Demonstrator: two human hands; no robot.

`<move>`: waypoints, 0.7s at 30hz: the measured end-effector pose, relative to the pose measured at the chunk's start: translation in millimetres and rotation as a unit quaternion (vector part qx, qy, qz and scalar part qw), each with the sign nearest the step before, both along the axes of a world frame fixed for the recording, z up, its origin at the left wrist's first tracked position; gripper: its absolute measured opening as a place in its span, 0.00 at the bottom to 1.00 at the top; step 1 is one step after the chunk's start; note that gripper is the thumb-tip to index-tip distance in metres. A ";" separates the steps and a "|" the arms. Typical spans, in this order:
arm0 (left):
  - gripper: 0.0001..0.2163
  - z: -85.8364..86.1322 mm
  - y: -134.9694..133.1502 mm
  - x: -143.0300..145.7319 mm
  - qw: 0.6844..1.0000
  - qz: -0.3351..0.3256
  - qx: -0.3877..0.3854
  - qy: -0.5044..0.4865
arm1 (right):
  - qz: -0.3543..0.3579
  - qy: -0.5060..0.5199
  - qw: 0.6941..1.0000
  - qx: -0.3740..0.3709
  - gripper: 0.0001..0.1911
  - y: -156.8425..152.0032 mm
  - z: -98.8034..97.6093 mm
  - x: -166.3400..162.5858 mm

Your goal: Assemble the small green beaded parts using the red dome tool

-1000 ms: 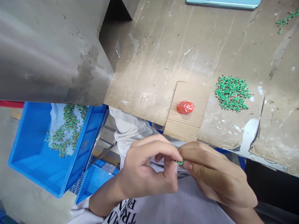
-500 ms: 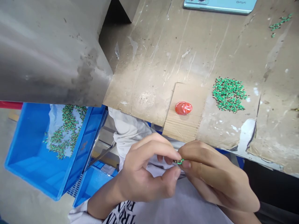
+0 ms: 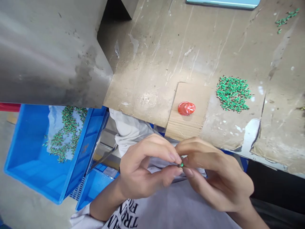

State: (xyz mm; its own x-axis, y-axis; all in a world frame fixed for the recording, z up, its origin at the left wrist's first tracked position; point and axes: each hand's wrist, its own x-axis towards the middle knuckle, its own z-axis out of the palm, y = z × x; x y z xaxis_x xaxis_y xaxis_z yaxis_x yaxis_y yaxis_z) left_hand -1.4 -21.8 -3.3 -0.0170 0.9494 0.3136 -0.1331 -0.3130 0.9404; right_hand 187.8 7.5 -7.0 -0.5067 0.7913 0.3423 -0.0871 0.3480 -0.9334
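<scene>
Left hand [image 3: 145, 170]: thumb now lifted closer to index finger, gap narrowed; fingers together on dark end of small green piece [image 3: 182, 164]. Right hand [image 3: 218, 178]: grip altered, thumb now lower; fingers clamped on green end. Piece, now mostly hidden, sits between both hands, just off near edge of table [image 3: 152, 63]. Change suggests piece being regripped or turned, work centred on it. Pile of green pieces [image 3: 233, 93] near same edge, right of red cap [image 3: 186, 108], looks undisturbed.

Brightly lit tabletop [image 3: 152, 63], pale glare patch [image 3: 147, 97], metal panel [image 3: 47, 57] softly shining, shadowed recess [image 3: 115, 12]
</scene>
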 end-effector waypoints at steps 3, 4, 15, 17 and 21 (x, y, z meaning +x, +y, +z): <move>0.10 2.7 1.4 0.9 1.000 0.010 0.020 0.014 | -0.048 -0.044 0.997 0.035 0.13 -0.4 5.4 0.5; 0.09 3.6 1.3 0.9 0.999 0.010 0.022 0.021 | -0.055 -0.051 0.996 0.039 0.12 -0.3 7.5 0.8; 0.10 4.9 -4.6 -4.1 0.996 0.017 0.034 0.082 | -0.027 -0.081 0.996 0.016 0.10 -0.7 16.2 -0.2; 0.10 3.9 -3.7 -3.9 0.995 0.025 0.045 0.091 | -0.028 -0.078 0.996 0.010 0.10 -1.3 16.7 -0.2; 0.07 0.3 -3.3 -4.4 0.993 0.022 0.073 0.086 | -0.030 -0.064 0.998 -0.002 0.09 -3.2 15.4 -0.2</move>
State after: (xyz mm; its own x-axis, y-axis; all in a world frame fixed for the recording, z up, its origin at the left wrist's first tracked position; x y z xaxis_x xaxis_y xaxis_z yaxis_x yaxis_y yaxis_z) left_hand -5.8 -25.1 -3.0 0.0075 0.8930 0.4501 0.0418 -0.4500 0.8921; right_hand 187.6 4.3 8.4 -0.4986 0.8220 0.2754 0.0533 0.3462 -0.9367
